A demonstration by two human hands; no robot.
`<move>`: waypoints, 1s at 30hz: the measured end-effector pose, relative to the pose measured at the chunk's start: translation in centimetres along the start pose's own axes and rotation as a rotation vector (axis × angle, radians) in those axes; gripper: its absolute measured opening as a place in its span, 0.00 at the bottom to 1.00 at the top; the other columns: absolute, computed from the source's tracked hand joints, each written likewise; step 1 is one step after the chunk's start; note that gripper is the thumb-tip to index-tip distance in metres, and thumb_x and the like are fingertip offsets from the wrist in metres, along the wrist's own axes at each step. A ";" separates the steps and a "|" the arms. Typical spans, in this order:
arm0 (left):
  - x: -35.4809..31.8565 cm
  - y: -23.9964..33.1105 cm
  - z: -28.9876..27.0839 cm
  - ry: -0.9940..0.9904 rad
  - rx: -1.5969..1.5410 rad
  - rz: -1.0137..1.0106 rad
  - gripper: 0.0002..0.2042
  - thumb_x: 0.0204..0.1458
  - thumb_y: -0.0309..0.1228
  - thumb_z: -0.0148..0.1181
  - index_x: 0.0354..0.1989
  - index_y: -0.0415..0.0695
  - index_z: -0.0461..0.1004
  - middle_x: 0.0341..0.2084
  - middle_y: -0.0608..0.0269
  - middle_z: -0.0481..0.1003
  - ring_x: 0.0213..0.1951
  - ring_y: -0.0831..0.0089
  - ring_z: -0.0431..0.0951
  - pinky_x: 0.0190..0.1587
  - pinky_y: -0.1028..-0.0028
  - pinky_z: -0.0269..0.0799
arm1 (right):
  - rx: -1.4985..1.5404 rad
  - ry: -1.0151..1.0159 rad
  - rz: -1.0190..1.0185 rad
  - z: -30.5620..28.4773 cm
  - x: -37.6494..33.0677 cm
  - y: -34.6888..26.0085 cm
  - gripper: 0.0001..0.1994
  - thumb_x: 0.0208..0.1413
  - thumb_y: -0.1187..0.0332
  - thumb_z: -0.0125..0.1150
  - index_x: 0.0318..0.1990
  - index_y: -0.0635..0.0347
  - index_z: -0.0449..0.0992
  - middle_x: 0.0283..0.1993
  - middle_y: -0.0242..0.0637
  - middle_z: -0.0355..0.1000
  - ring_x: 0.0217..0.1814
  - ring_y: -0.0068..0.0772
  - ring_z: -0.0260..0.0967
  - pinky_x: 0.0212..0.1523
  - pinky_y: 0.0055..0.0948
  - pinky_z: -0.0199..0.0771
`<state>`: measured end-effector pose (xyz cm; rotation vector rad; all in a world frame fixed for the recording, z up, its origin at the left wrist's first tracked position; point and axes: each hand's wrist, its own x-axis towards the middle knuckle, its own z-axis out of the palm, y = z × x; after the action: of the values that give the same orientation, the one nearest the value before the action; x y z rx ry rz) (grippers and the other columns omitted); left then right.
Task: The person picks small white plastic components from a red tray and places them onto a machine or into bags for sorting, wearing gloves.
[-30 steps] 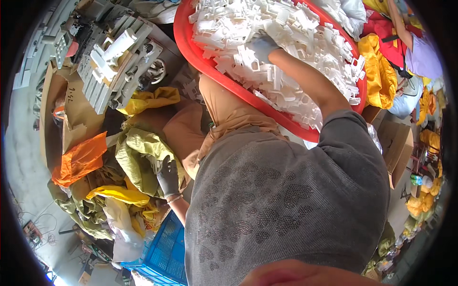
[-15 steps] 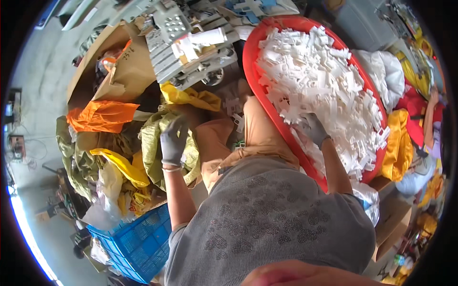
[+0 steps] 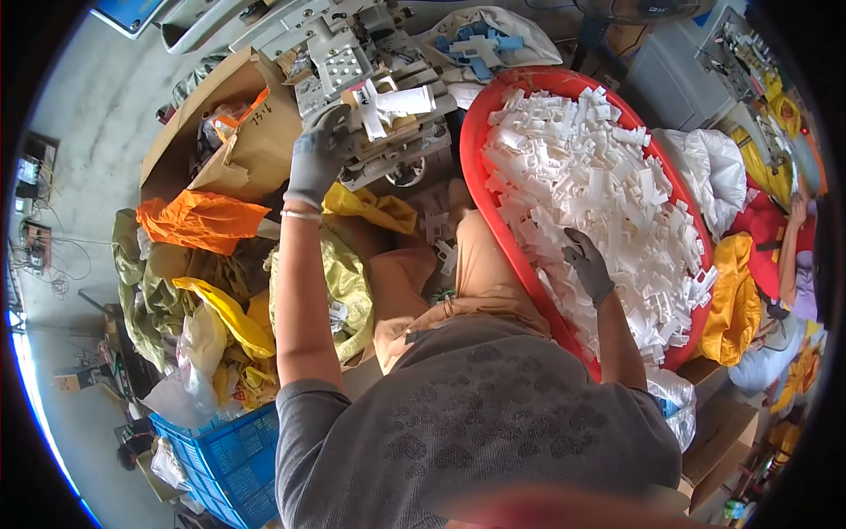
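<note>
One red tub [image 3: 480,167] held countless white plastic parts [image 3: 599,194]. The right hand [image 3: 586,264] rested there, fingers loosely curled. The left hand [image 3: 319,154] touched a metal fixture [image 3: 370,79]; its grip couldn't be told.

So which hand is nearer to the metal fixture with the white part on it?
Left. The left hand reaches the metal fixture at its left edge. The right hand is apart from it, in the white parts of the red tub.

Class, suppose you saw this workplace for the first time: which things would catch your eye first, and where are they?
The big red tub heaped with white plastic parts at upper right stands out most, with the gloved right hand resting in the heap. At upper centre the gloved left hand reaches a grey metal fixture. Bright orange and yellow bags crowd the left.
</note>
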<state>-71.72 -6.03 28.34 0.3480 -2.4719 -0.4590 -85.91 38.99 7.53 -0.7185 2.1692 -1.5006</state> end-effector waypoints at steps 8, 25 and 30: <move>1.9 -3.2 0.4 -0.056 -0.288 -0.179 0.15 0.48 0.31 0.62 0.44 0.42 0.74 0.33 0.60 0.79 0.35 0.73 0.78 0.39 0.74 0.73 | 0.787 0.012 0.158 0.5 3.5 -4.2 0.21 0.61 0.65 0.51 0.59 0.64 0.61 0.53 0.35 0.65 0.46 0.29 0.69 0.45 0.26 0.70; -23.9 -0.9 -5.4 0.325 0.031 -0.630 0.14 0.50 0.24 0.58 0.47 0.38 0.73 0.45 0.55 0.75 0.43 0.67 0.76 0.48 0.72 0.71 | -0.345 -0.038 -1.056 12.8 21.0 -25.3 0.19 0.48 0.75 0.60 0.50 0.50 0.73 0.46 0.39 0.69 0.48 0.41 0.67 0.50 0.33 0.68; -31.4 -3.3 -5.2 0.272 0.086 -0.849 0.15 0.51 0.27 0.58 0.48 0.38 0.72 0.43 0.57 0.75 0.38 0.69 0.77 0.40 0.73 0.73 | -0.594 -0.238 -1.125 10.7 22.5 -25.0 0.21 0.55 0.72 0.55 0.57 0.45 0.69 0.55 0.40 0.65 0.56 0.40 0.64 0.56 0.31 0.65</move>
<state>-43.37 0.63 15.03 1.4093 -1.9845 -0.5846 -92.72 10.00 26.56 -2.4541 2.0607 -0.9830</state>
